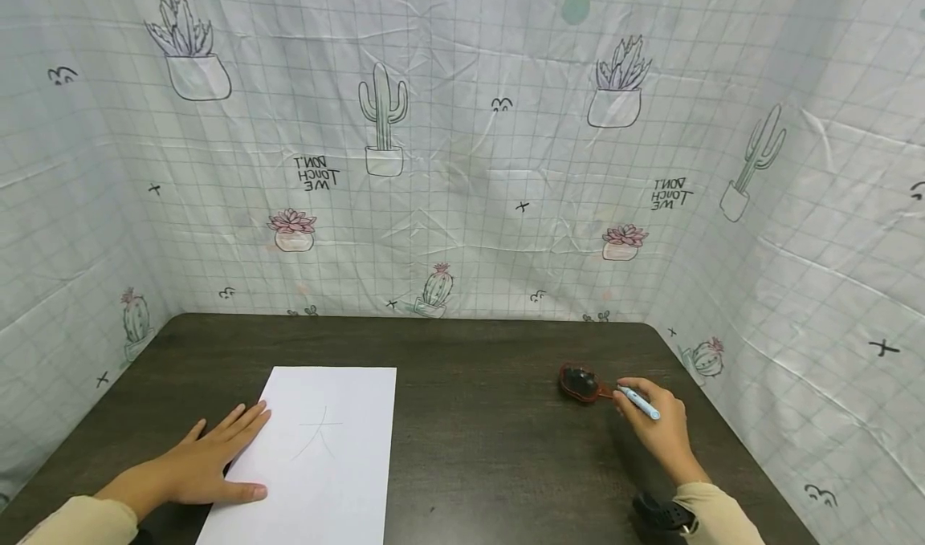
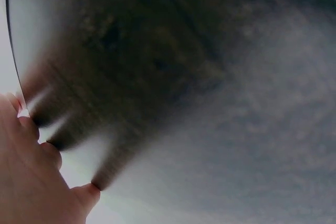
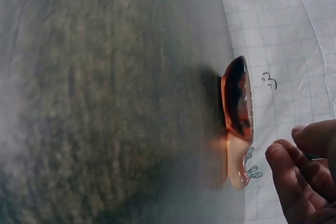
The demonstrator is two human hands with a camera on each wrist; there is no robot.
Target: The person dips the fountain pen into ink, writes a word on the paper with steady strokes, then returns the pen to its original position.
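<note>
My left hand (image 1: 205, 458) lies spread over the left edge of a white sheet of paper (image 1: 361, 465), the thumb and fingertips resting on it. Thin lines forming a character (image 1: 319, 433) are on the sheet. In the left wrist view the same hand (image 2: 31, 177) appears at lower left. On the right, my right hand (image 1: 661, 429) pinches a light blue marker (image 1: 639, 402). Beside its fingertips a reddish, see-through spoon (image 1: 580, 384) with a dark bowl sits on the table. In the right wrist view the spoon (image 3: 239, 103) stands apart from the fingers.
Dark wooden table (image 1: 470, 449) lies under everything. A pale grid-patterned cloth (image 1: 462, 200) with cactus drawings walls in the back and both sides. On the right wrist is a black band (image 1: 661, 513).
</note>
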